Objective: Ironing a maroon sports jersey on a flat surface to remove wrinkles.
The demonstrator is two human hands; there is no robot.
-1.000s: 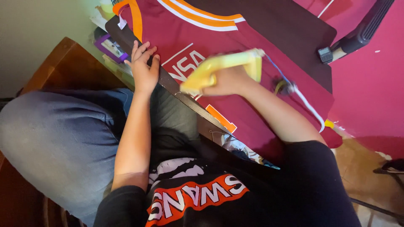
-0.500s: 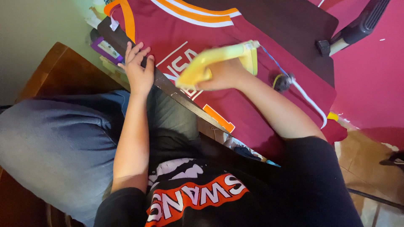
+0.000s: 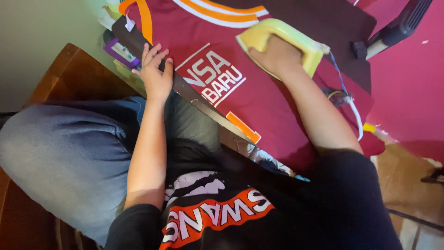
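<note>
Head view, looking down. Right hand (image 3: pixel 277 58) closed around the handle of a yellow iron (image 3: pixel 282 39), pressing it flat on a maroon jersey (image 3: pixel 273 106). Jersey spread under both hands over a dark board (image 3: pixel 185 90); white lettering (image 3: pixel 215 76) just left of the iron, between the two hands. Left hand (image 3: pixel 156 74) open, fingers (image 3: pixel 150 51) spread narrowly, palm down at the board's near edge, holding nothing, touching the jersey's edge. Orange trim (image 3: pixel 145 23) just beyond the left fingertips. Purple item (image 3: pixel 121 52) just outside the left hand, beside the board. Iron's cord (image 3: pixel 349 99) trailing behind the right wrist.
</note>
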